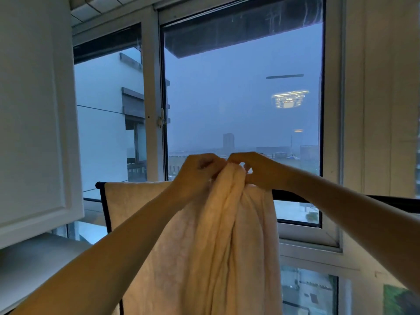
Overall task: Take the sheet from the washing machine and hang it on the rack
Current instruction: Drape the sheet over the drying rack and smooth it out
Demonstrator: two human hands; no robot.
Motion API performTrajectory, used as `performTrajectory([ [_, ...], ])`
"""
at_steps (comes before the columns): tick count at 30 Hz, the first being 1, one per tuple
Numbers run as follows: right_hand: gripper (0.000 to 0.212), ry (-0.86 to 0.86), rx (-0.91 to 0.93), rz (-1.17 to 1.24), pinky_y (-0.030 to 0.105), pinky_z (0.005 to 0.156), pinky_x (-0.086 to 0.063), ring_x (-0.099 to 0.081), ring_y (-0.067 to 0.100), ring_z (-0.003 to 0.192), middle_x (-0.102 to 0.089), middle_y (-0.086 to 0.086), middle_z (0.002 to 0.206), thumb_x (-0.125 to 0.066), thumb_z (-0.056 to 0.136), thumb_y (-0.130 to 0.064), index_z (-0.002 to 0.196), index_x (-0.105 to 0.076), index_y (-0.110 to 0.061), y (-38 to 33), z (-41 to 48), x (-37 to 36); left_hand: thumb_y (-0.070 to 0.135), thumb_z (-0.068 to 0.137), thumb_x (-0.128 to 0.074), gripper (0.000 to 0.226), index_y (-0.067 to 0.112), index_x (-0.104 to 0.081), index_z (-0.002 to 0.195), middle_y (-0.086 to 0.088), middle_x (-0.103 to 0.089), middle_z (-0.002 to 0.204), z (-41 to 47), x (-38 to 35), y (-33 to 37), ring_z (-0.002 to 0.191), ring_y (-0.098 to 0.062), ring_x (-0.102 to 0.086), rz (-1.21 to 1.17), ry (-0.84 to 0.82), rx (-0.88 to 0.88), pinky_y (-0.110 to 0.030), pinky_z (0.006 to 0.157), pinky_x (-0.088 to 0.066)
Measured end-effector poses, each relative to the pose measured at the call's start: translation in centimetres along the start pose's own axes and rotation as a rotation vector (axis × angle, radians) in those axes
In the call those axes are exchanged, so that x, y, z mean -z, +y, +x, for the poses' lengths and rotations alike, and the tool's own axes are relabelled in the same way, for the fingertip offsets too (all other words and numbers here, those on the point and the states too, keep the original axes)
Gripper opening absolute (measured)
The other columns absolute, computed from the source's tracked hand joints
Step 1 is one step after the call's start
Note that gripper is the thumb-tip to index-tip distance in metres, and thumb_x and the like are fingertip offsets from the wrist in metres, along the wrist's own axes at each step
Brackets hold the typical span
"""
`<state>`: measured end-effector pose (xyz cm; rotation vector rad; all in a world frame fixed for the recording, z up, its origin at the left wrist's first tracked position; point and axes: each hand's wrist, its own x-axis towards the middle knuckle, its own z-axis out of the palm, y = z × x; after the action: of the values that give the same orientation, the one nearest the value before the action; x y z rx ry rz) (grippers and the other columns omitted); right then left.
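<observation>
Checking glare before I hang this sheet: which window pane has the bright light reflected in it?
The wide right pane, with the glow in its upper right; the narrow left pane shows only a pale building.

**A:** What is bearing the laundry here?

**B:** A dark rack. Its top rail runs from 9 o'clock to 3 o'clock in front of the window, with an upright dropping at the 9 o'clock end.

**A:** And what lies on it?

**B:** A cream sheet, draped flat over the rail toward 9 o'clock. At the centre it gathers into a bunch raised above the rail, gripped by the left hand and the right hand. Its folds hang down toward 6 o'clock.
</observation>
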<state>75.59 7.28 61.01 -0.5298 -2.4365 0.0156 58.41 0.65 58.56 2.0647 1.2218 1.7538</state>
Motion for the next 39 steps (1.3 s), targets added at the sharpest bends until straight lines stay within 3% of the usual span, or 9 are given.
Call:
performTrajectory([
  [2,0.022,-0.012,-0.015,-0.077,0.015,0.077,-0.040,-0.053,0.004,0.090,-0.063,-0.001,0.105,-0.059,0.090,-0.011,0.111,-0.064,-0.009,0.0,-0.4,0.4,0.018,0.095,-0.054,0.017,0.019,-0.071,0.093,0.004,-0.070,0.086,0.2,1.9,-1.7,0.081,-0.001,-0.065,0.056,0.035,0.020,-0.014,0.078,-0.050],
  [6,0.022,0.093,0.008,-0.210,0.023,0.074,-0.042,-0.056,0.010,0.085,-0.066,-0.002,0.102,-0.054,0.090,-0.010,0.107,-0.067,-0.018,-0.4,-0.4,-0.5,0.017,0.094,-0.055,0.015,0.023,-0.068,0.099,0.015,-0.064,0.087,-0.8,3.1,-4.6,0.077,0.017,-0.058,0.429,-0.190,-0.012,0.000,0.075,-0.041],
  [14,0.014,0.295,-0.056,-0.202,0.025,0.075,-0.047,-0.062,0.015,0.085,-0.067,0.000,0.093,-0.060,0.087,-0.007,0.096,-0.067,-0.016,0.0,-3.3,4.2,0.014,0.093,-0.057,0.013,0.012,-0.069,0.097,0.005,-0.065,0.085,0.0,3.3,-6.0,0.071,0.007,-0.055,0.574,-0.078,-0.038,-0.002,0.066,-0.040],
  [18,0.014,0.196,-0.095,-0.312,0.011,0.074,-0.040,-0.061,0.015,0.086,-0.067,0.006,0.098,-0.063,0.088,-0.011,0.101,-0.067,-0.011,0.0,-6.1,6.3,0.010,0.093,-0.054,0.015,0.006,-0.069,0.095,-0.008,-0.069,0.088,0.5,1.9,-5.7,0.076,-0.016,-0.062,0.632,-0.051,-0.036,-0.022,0.076,-0.047],
  [23,0.019,0.052,-0.175,-0.330,-0.002,0.072,-0.035,-0.057,0.012,0.089,-0.066,0.006,0.106,-0.060,0.091,-0.014,0.108,-0.067,-0.012,-0.3,-8.6,6.3,0.010,0.095,-0.050,0.017,0.007,-0.067,0.096,-0.009,-0.068,0.087,0.4,0.0,-4.8,0.072,-0.015,-0.059,0.695,-0.062,-0.023,-0.029,0.077,-0.052],
  [27,0.026,-0.072,-0.327,-0.203,0.024,0.096,-0.041,-0.053,0.014,0.107,-0.060,-0.001,0.113,-0.048,0.096,-0.011,0.112,-0.067,-0.018,-1.8,-7.9,7.0,0.007,0.090,-0.058,0.019,0.015,-0.068,0.103,0.007,-0.065,0.103,-0.6,-1.6,-2.9,0.090,-0.009,-0.063,0.531,-0.122,-0.127,-0.017,0.080,-0.049],
  [29,0.026,-0.105,-0.357,-0.227,0.031,0.096,-0.041,-0.052,0.017,0.109,-0.057,-0.002,0.112,-0.044,0.098,-0.017,0.113,-0.065,-0.020,-2.3,-7.3,6.5,0.013,0.090,-0.061,0.016,0.015,-0.071,0.103,0.010,-0.066,0.099,-1.3,-2.9,-1.9,0.087,-0.005,-0.063,0.463,-0.181,-0.206,-0.014,0.079,-0.048],
  [34,0.041,-0.242,-0.213,-0.407,0.027,0.098,-0.029,-0.044,0.010,0.113,-0.050,-0.004,0.125,-0.049,0.093,-0.021,0.132,-0.046,-0.034,-2.5,-6.6,4.2,0.013,0.087,-0.065,0.007,0.011,-0.069,0.081,0.005,-0.056,0.071,-1.2,-4.1,-2.0,0.065,-0.007,-0.053,0.455,-0.095,-0.282,-0.021,0.064,-0.045],
  [39,0.022,-0.148,-0.091,-0.456,0.024,0.086,-0.039,-0.048,0.008,0.091,-0.053,-0.002,0.103,-0.046,0.097,-0.018,0.104,-0.066,-0.023,-1.9,-6.8,3.7,0.014,0.081,-0.071,0.005,0.014,-0.067,0.078,0.006,-0.058,0.076,-0.3,-4.0,-1.9,0.073,-0.008,-0.059,0.404,-0.124,-0.260,-0.021,0.072,-0.050],
])
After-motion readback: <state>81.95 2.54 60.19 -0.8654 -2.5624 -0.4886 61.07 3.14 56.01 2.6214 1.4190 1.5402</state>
